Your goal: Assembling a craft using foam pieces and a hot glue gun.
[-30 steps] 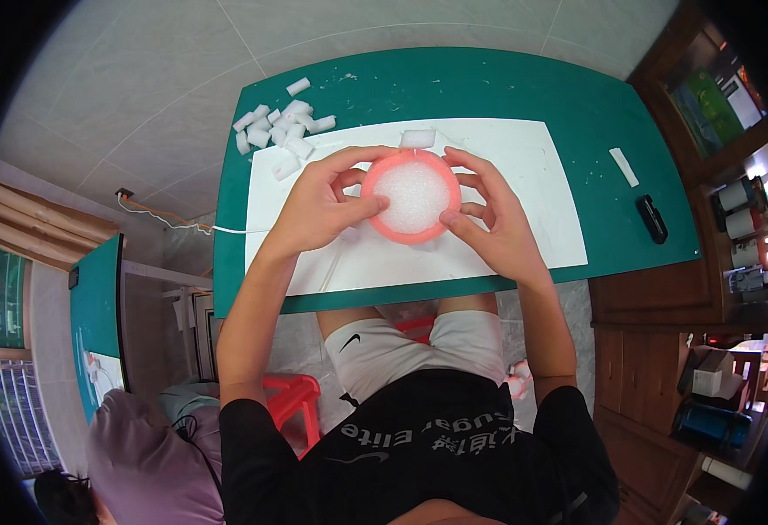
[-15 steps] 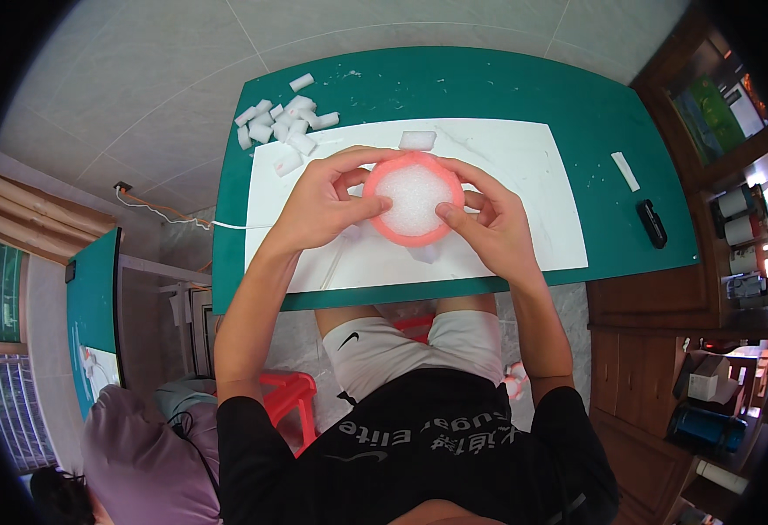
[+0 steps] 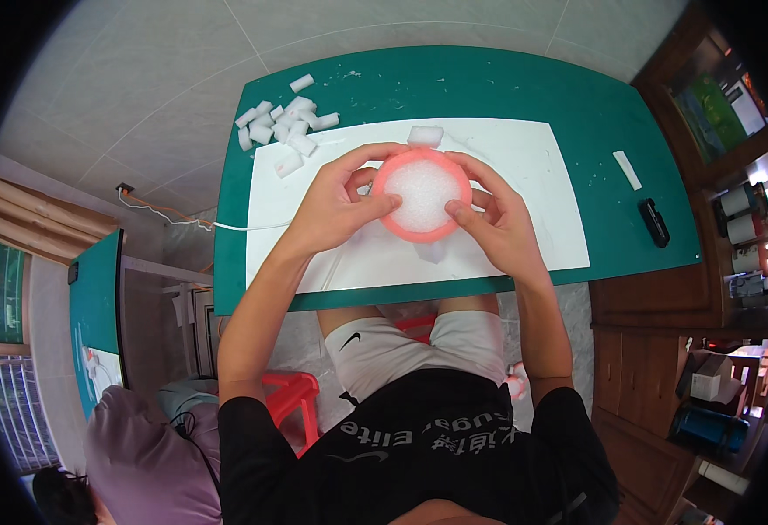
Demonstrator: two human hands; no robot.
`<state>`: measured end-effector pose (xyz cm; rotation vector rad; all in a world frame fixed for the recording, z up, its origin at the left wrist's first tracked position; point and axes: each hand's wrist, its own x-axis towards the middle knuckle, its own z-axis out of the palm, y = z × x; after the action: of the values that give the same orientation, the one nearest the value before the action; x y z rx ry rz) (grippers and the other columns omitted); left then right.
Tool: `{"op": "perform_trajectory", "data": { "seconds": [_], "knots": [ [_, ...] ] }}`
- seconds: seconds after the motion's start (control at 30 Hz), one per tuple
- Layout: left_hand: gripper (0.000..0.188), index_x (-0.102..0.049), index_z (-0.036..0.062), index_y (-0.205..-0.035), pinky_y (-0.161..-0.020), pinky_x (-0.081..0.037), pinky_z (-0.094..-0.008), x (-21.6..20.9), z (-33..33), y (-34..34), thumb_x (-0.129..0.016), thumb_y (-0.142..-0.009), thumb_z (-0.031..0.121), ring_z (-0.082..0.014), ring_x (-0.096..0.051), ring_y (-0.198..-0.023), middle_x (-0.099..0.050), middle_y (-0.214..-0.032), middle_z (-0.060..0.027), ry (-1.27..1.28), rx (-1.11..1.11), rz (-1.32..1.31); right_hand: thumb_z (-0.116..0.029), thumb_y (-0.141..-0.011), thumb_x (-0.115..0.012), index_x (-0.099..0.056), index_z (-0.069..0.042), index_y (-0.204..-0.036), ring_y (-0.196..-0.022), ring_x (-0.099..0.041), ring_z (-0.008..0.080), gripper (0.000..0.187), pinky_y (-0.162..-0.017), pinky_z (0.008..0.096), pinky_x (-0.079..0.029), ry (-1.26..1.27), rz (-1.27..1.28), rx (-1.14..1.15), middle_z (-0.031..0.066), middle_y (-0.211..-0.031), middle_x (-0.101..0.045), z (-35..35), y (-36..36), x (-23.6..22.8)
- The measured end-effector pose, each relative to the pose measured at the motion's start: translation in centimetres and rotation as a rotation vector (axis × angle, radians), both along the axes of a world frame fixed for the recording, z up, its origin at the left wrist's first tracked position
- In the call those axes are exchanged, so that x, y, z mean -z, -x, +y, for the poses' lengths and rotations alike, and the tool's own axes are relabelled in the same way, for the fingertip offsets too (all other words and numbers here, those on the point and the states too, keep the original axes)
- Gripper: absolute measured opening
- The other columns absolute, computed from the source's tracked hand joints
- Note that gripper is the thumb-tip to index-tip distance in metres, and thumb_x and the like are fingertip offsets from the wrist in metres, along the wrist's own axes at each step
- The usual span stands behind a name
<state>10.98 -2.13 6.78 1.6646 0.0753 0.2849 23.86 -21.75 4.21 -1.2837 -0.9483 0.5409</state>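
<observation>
Between my two hands is a round foam piece [image 3: 421, 194], white in the middle with a thick pink ring around it. My left hand [image 3: 342, 199] grips its left side, thumb pressed on the face and fingers at the rim. On the opposite side my right hand [image 3: 498, 219] grips in the same way, its thumb on the lower right of the ring. White foam blocks show just past the piece [image 3: 425, 136] and below it [image 3: 430, 252]; how they relate to it cannot be made out. A white board [image 3: 541, 210] lies beneath.
Several short white foam pieces [image 3: 289, 122] are heaped at the table's far left. A white strip [image 3: 627, 170] and a black object [image 3: 653, 223] lie at the right on the green table [image 3: 489, 79]. A white cable [image 3: 244, 228] reaches the board. A person in purple [image 3: 148, 455] sits lower left, near a red stool [image 3: 289, 398].
The foam piece and both hands have shifted slightly to the right in the picture. The grip looks the same.
</observation>
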Motion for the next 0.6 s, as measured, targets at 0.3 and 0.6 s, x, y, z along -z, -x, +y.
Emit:
{"op": "perform_trajectory", "data": {
  "seconds": [0.3,0.6],
  "knots": [
    [0.059,-0.050,0.0022,-0.138,-0.097,-0.050,-0.0347,1.0,-0.1,-0.3,-0.071,-0.083,0.005,-0.0257,-0.057,-0.122,-0.054,-0.135,-0.0140,-0.001,-0.015,0.001,-0.001,-0.090,-0.064,-0.044,0.002,-0.143,-0.120,-0.059,0.0249,0.057,-0.095,0.0316,-0.051,0.002,0.124,-0.011,0.0170,-0.137,-0.052,-0.2,0.0,0.3],
    [0.053,-0.055,0.0018,-0.134,-0.097,-0.050,-0.0355,1.0,0.5,0.0,-0.070,-0.083,0.003,-0.0252,-0.058,-0.120,-0.057,-0.131,-0.0135,-0.050,0.033,-0.006,0.000,-0.089,-0.064,-0.054,-0.001,-0.135,-0.105,-0.064,0.0171,0.047,-0.081,0.0256,-0.053,-0.028,0.045,0.004,0.0114,-0.129,-0.059,0.2,0.2,0.8]
  ]
}}
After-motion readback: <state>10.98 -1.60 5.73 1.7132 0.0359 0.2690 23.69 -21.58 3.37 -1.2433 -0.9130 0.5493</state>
